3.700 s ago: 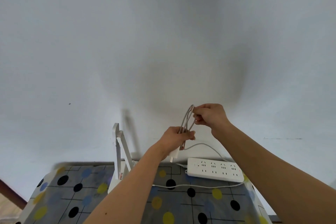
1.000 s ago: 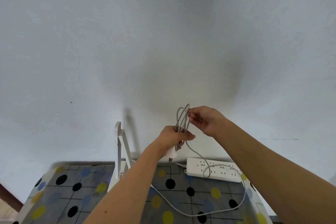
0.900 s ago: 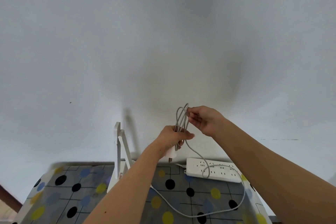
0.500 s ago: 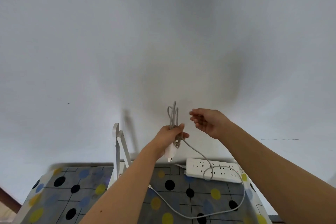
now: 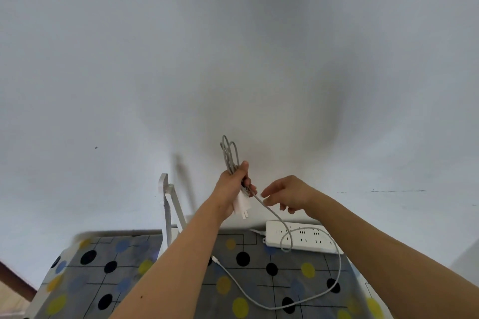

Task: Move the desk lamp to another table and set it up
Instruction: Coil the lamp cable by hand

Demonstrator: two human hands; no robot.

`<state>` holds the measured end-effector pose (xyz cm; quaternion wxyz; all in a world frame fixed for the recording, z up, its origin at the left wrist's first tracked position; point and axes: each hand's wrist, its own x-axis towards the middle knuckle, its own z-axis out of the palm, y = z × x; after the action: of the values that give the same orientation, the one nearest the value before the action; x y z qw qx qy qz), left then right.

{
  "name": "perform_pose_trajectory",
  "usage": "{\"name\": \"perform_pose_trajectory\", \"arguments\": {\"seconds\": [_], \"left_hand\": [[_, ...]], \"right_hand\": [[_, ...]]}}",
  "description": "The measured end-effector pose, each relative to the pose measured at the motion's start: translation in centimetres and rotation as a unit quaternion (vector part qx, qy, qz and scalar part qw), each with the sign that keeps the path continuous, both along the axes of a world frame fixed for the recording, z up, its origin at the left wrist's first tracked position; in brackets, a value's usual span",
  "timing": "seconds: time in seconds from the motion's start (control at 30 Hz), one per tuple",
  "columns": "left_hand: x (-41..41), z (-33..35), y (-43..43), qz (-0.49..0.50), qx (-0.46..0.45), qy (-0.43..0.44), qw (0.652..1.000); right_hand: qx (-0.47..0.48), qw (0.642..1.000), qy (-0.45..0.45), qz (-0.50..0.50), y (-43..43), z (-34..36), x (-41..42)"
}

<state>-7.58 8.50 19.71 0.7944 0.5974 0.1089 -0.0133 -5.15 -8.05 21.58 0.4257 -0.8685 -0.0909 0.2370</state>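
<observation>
Your left hand (image 5: 233, 186) is closed around a bundle of grey cable (image 5: 229, 155), and the loops of it stand up above your fist. Below the same fist the white plug (image 5: 242, 206) hangs out, with its pins pointing down. From the grip one free strand of the cable goes down to the right, makes a small loop over the white power strip (image 5: 300, 239), then runs in a wide curve on the patterned tablecloth (image 5: 103, 274) and comes back toward your left forearm.

Your right hand (image 5: 287, 193) is just to the right of the grip, with the fingers loosely spread. It is near the free strand, but I cannot tell if it touches it; it does not clamp anything.

The desk lamp (image 5: 168, 210) stands on the table to the left of your left hand and lower than it, white, with its arm folded upright close to the wall. Your left forearm hides its base.
</observation>
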Motion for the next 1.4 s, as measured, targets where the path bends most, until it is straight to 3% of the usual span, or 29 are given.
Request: {"name": "perform_pose_trajectory", "arguments": {"seconds": [0.13, 0.3, 0.43, 0.63, 0.77, 0.87, 1.03, 1.2, 1.4], "left_hand": [[-0.4, 0.3, -0.1, 0.016, -0.004, -0.014, 1.000], [-0.9, 0.5, 0.4, 0.033, 0.003, -0.020, 0.999], [-1.1, 0.3, 0.5, 0.042, -0.019, -0.017, 0.999], [-1.5, 0.1, 0.9, 0.017, 0.022, -0.015, 1.000], [-1.6, 0.0, 1.2, -0.002, 0.085, -0.019, 0.996], [-1.7, -0.3, 0.9, -0.027, 0.147, -0.018, 0.989], [-1.7, -0.6, 0.0, -0.064, 0.202, -0.016, 0.977], [-1.8, -0.5, -0.2, -0.096, 0.228, -0.012, 0.969], [-1.5, -0.7, 0.0, -0.115, 0.215, -0.002, 0.970]], "right_hand": [[-0.041, 0.997, -0.047, 0.045, 0.1, -0.7, -0.2], [0.014, 0.996, 0.017, 0.090, -0.4, -1.0, -0.5], [-0.063, 0.987, -0.002, 0.145, -0.2, -1.4, -0.7], [-0.224, 0.961, -0.135, 0.090, -1.4, -1.9, 0.0], [-0.252, 0.952, -0.173, 0.019, -2.5, -1.3, 0.5], [-0.190, 0.965, -0.175, -0.035, -2.9, -0.3, 1.0], [-0.002, 0.983, -0.151, -0.108, -1.6, 1.4, 0.7], [0.128, 0.973, -0.112, -0.155, -0.2, 3.3, 0.2], [0.265, 0.940, 0.023, -0.213, 1.5, 4.3, 0.0]]}}
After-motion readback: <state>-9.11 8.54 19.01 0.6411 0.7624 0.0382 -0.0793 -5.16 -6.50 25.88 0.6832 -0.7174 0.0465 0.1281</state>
